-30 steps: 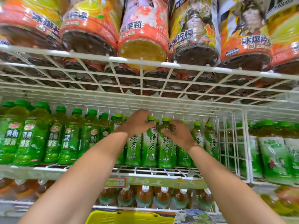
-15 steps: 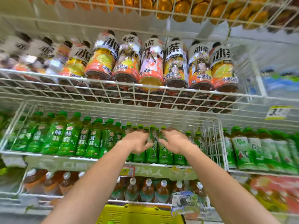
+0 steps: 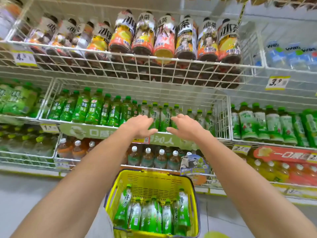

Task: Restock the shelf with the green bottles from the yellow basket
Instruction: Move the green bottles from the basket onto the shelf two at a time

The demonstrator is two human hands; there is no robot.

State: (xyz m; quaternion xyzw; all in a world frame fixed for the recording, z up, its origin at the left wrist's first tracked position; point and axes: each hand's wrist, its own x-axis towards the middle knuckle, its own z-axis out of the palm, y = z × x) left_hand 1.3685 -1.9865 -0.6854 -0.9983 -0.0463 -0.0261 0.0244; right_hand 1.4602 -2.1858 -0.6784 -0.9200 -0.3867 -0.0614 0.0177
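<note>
head view, shop aisle. left hand (image 3: 139,127): raised before the middle shelf (image 3: 89,132), fingers loosely spread, holding nothing. right hand (image 3: 186,128): raised beside it, a small gap between the two, fingers likewise relaxed and apart, holding nothing. shelved bottles (image 3: 164,117): green caps and green labels, standing upright in rows just behind both hands; whether any fingertip touches them cannot be told. yellow basket (image 3: 154,182): low in the view, between the forearms, in front of the bottom shelf. green bottles (image 3: 152,215): several inside the basket, packed side by side, caps pointing toward the shelf. tea bottles (image 3: 164,36): orange-labelled, on the wire shelf above. white-capped bottles (image 3: 147,158): brown, on the shelf below.
</note>
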